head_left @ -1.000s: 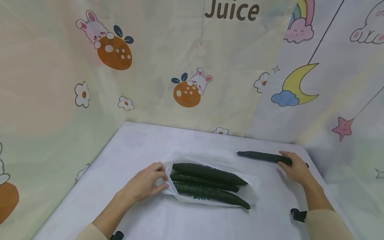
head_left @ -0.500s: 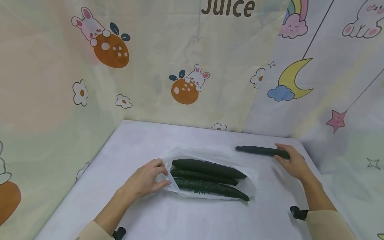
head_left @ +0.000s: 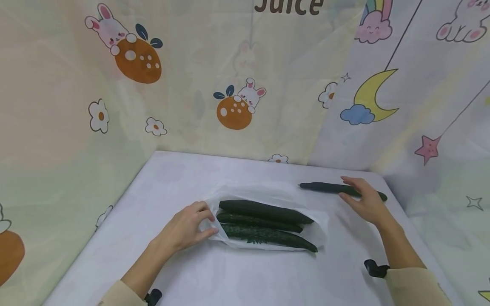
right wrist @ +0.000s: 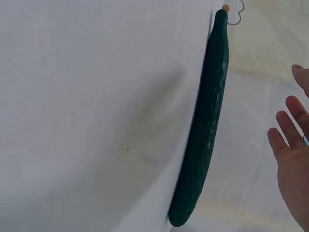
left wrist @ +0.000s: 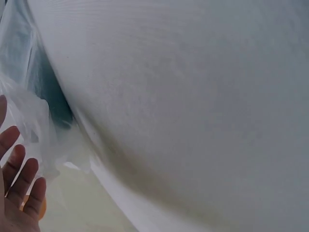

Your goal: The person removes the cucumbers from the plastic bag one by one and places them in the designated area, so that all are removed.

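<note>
A single dark green cucumber (head_left: pixel 325 187) lies on the table at the back right. My right hand (head_left: pixel 368 207) hovers over its right part, hiding some of it in the head view. The right wrist view shows that whole cucumber (right wrist: pixel 203 130) apart from the hand (right wrist: pixel 295 166), whose fingers are spread. In the middle, a thin white plastic bag (head_left: pixel 320 237) contains three more cucumbers (head_left: pixel 264 212). My left hand (head_left: pixel 184 227) is at the bag's left end, fingertips against its edge. From the left wrist, the fingers (left wrist: pixel 33 198) look fairly straight beside the clear film.
A white cloth covers the table (head_left: pixel 245 276). Printed curtains (head_left: pixel 183 76) stand along the back and sides. Black wrist cameras (head_left: pixel 376 268) sit at both cuffs, low over the tabletop.
My right hand has let go of the single cucumber, its fingers have spread, and it has drawn slightly left. The left hand and bag stay put. The head view has tilted down slightly.
</note>
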Tool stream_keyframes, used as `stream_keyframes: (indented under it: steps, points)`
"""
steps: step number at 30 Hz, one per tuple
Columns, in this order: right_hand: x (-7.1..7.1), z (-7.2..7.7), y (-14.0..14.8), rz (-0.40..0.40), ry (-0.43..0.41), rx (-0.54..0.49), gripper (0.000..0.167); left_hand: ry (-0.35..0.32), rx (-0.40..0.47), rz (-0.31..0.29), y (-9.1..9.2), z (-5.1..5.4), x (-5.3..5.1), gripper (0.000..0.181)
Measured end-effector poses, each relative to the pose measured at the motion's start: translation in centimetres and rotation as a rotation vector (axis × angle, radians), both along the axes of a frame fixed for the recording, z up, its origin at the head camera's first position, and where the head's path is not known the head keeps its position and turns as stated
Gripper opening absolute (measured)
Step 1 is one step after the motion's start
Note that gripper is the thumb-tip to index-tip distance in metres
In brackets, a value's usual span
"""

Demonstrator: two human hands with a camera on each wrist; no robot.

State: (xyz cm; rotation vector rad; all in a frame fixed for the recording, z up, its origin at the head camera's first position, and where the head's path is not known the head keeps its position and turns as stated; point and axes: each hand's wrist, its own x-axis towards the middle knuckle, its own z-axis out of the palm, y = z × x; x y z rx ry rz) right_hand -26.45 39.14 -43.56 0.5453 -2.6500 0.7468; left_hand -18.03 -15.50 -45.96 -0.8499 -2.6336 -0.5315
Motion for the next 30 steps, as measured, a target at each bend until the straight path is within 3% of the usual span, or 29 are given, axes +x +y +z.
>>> stream_keyframes:
  steps: [6,12,20,30]
  points:
    - [0.1,0.3,-1.4,0.02,-0.026,-0.029,0.059,-0.013,-0.009,0.002,0.2,0.3,-0.2,0.025]
    - [1.0,0.2,-2.4,0.009,-0.064,-0.021,0.063,-0.067,-0.011,0.013,0.3,-0.2,0.4,0.024]
    - [2.1,1.3,-3.4,0.056,0.01,-0.052,0.065,-0.067,-0.007,0.021,0.6,-0.3,0.5,0.026]
    - [3.0,2.4,-5.6,0.144,0.084,-0.049,0.07,-0.176,-0.017,0.041,0.3,-0.3,0.5,0.028]
